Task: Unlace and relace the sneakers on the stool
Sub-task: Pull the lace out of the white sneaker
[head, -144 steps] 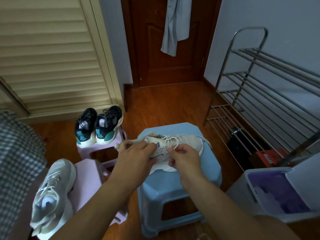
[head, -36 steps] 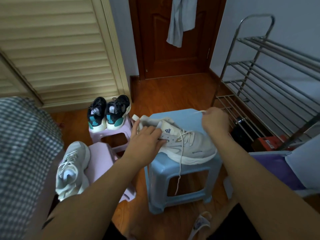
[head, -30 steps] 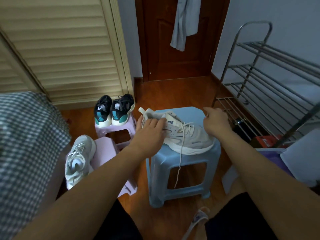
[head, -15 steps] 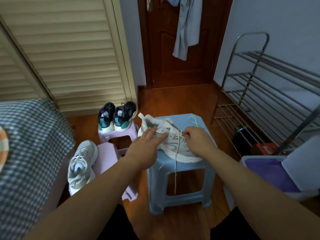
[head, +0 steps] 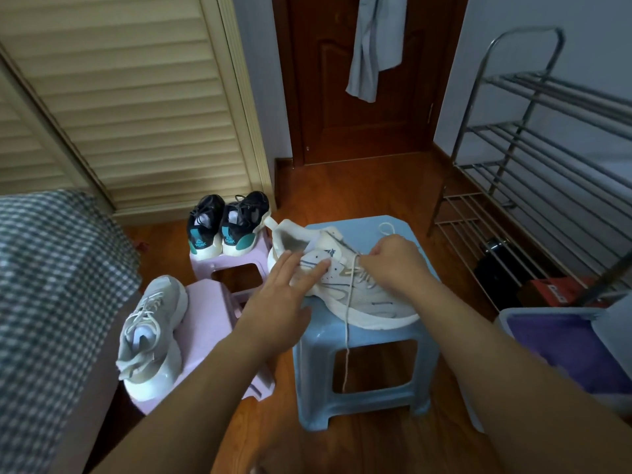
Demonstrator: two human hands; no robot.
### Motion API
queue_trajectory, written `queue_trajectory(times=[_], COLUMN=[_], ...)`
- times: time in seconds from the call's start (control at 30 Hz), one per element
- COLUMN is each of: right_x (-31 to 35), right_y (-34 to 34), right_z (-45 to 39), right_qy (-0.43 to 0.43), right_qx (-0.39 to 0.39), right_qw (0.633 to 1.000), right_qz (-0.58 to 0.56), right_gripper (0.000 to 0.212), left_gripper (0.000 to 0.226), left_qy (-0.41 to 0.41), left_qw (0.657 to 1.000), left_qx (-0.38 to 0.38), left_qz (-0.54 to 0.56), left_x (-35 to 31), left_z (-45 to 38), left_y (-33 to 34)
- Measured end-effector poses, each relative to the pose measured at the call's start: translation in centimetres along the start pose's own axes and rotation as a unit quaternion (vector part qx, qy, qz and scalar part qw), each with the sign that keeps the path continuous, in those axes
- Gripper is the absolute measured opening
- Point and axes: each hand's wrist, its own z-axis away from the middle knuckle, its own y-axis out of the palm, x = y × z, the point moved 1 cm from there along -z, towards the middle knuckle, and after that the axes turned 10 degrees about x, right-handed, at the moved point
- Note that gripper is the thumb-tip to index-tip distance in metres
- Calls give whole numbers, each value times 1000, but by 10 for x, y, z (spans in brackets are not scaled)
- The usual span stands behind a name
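Sneaker (head: 359,295) lies on side atop blue stool (head: 362,381), heel toward far left. Left hand (head: 284,302) rests flat on heel side, fingers straight, slightly spread. Right hand (head: 396,265) pinches lace (head: 347,336) near eyelets; loose end hangs past stool edge.

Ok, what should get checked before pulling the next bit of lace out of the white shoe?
1. White sneaker sits fully on the blue stool: ok.
2. Left hand steadies the sneaker with straight fingers on its side: ok.
3. Right hand has the lace pinched at the eyelets: ok.
4. Loose lace end hangs free over the stool's front, not snagged: ok.
5. How many eyelets are still threaded: cannot tell, the right hand hides them.
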Motion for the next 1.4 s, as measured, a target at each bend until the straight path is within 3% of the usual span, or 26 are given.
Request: queue_trajectory(times=[0.1,0.2,0.3,0.37,0.4,0.43,0.47,0.53,0.57,0.67,0.77,0.8,0.87,0.97,1.03,1.1,1.17,1.23,1.27,1.33,1.4], right_x=[-17,-17,-11,-8,-10,-12,-17,-29,-33,-26,-3,-4,-22,-64,-77,-65,-41,-22,-18,-22,-40], right_y=[-10,-9,0,5,4,0,-6,-17,-19,-17,-4,-2,-11,-45,-56,-46,-25,-8,-4,-12,-33], right_z=[8,13,7,2,0,-4,-6,-6,-8,-6,-5,-8,-18,-24,-22,-23,-22,-23,-24,-30,-33], right_qy=[52,-11,-65,-81,-62,-12,46,120,127,2,-110,-112,-49,117,164,62,-71,-134,-143,-121,-24], right_qx=[20,2,34,-8,-48,-72,-77,-67,-67,-91,36,39,-12,-164,-237,-214,-79,45,63,23,-74], right_qw=[972,982,986,994,992,979,943,845,844,962,988,992,995,956,947,972,993,989,988,992,989], right_qz=[-228,-191,-149,-77,-102,-189,-321,-517,-516,-259,-99,-51,-83,-211,-139,-75,-58,-29,-9,-20,-123], right_gripper=[17,4,24,17,16,14,12,7,9,22,30,26,19,20,28,36,39,33,27,13,10], left_gripper=[87,84,80,80,81,82,83,85,84,82,82,84,86,85,83,82,81,80,80,80,82], left_qy=[-19,-29,-31,-29,-28,-27,-26,-16,-9,3,-3,-4,-1,-2,1,4,6,10,11,9,8], left_qw=[1000,999,997,997,997,998,998,999,999,998,998,998,999,999,998,998,998,998,998,998,999], left_qx=[2,11,17,8,3,2,4,4,2,4,-1,-5,-8,-11,-18,-18,-22,-28,-30,-27,-23], left_qz=[-11,38,67,69,66,60,53,47,47,59,63,59,51,49,53,58,63,62,61,54,46], left_x=[-2,-7,-11,-12,-11,-9,-7,-3,-3,-4,-2,-1,1,-1,-3,-5,-6,-7,-6,-3,0], left_z=[-1,-1,-5,-4,-3,-2,-1,-2,-4,-6,-4,-3,-3,-4,-5,-6,-8,-10,-10,-10,-7], left_y=[4,7,6,5,5,6,8,8,6,5,7,8,10,10,10,10,10,10,9,7,6])
